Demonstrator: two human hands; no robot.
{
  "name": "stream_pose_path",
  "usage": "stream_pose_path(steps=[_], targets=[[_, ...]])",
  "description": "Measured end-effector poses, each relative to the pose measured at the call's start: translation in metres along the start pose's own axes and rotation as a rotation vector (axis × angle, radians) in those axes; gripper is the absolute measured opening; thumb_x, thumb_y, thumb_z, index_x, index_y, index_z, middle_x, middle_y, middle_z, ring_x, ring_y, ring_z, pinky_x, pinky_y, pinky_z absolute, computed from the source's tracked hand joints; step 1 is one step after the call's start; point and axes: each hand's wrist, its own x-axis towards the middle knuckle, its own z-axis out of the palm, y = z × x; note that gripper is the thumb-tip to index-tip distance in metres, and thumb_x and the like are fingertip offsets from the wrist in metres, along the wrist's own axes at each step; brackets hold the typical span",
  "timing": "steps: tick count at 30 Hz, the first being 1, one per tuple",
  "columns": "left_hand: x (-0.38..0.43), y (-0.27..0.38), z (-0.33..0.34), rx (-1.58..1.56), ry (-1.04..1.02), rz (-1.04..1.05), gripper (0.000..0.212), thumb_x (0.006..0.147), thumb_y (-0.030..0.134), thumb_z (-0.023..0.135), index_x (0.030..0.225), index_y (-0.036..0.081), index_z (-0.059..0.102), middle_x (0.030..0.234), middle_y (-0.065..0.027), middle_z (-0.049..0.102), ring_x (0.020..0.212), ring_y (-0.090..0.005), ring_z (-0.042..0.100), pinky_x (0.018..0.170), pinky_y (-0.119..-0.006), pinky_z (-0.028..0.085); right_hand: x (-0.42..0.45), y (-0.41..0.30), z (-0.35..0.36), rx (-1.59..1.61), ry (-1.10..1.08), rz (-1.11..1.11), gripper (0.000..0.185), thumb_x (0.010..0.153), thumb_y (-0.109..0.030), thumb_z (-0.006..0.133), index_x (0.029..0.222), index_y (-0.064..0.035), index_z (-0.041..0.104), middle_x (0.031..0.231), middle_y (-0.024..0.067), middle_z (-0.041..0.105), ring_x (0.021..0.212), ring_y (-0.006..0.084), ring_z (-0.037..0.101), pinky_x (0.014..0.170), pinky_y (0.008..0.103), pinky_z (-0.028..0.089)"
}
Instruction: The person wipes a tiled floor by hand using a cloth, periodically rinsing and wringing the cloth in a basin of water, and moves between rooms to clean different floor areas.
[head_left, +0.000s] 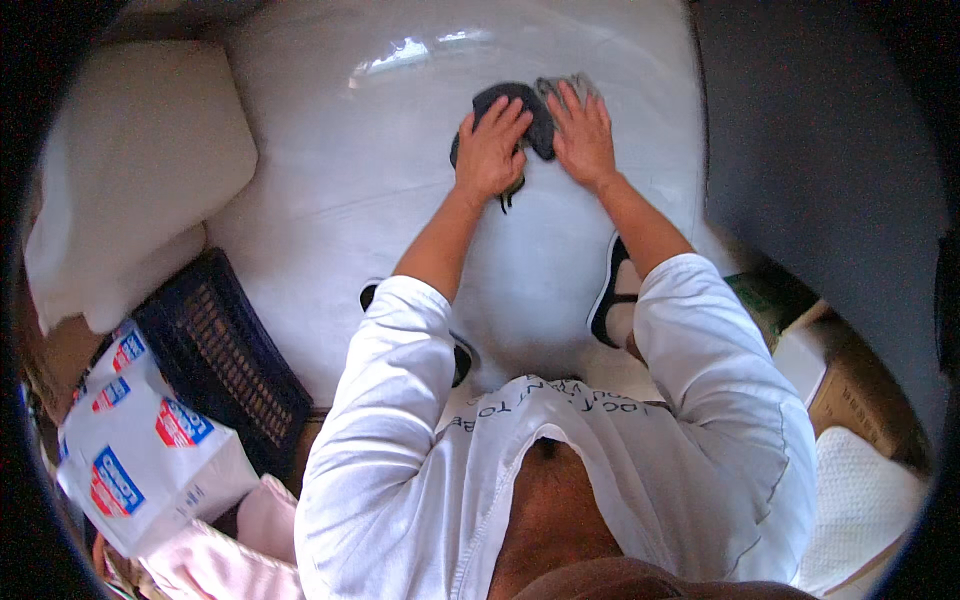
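Dark grey cloth lies bunched on the shiny white floor in front of me. My left hand presses down on it, palm down with the fingers a little apart. Below that hand a small dark cord hangs out, its source hidden. Just to the right, my right hand rests palm down at a lighter grey-green cloth, which shows beyond its fingertips. The two cloths lie side by side. Whether the fingers pinch either cloth cannot be seen.
A pale padded seat or cushion is at the upper left, above a dark plastic crate. Printed white packages and pink fabric lie lower left. My black shoes are near my knees. Cardboard boxes and white quilted material stand right.
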Motion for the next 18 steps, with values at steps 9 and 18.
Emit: stream_pose_path(steps=[9, 18], targets=[[-0.18, 0.076, 0.016, -0.034, -0.1, -0.14, 0.057, 0.06, 0.01, 0.056, 0.115, 0.014, 0.042, 0.128, -0.0039, 0.031, 0.121, -0.0209, 0.024, 0.09, -0.051, 0.021, -0.173, -0.078, 0.01, 0.13, -0.078, 0.028, 0.052, 0.068, -0.012, 0.051, 0.118, -0.0099, 0.039, 0.129, 0.0075, 0.027, 0.114, 0.0331, 0.029, 0.098, 0.0439, 0.016], [-0.323, 0.156, 0.039, -0.07, -0.105, -0.371, 0.037, 0.062, 0.008, 0.055, 0.1, 0.009, 0.054, 0.115, -0.0072, 0.047, 0.111, -0.0236, 0.038, 0.085, -0.044, 0.033, -0.321, -0.124, 0.003, 0.345, -0.185, -0.011, 0.039, 0.069, -0.011, 0.052, 0.107, -0.0067, 0.048, 0.121, 0.0126, 0.038, 0.107, 0.0325, 0.038, 0.087, 0.0413, 0.031]])
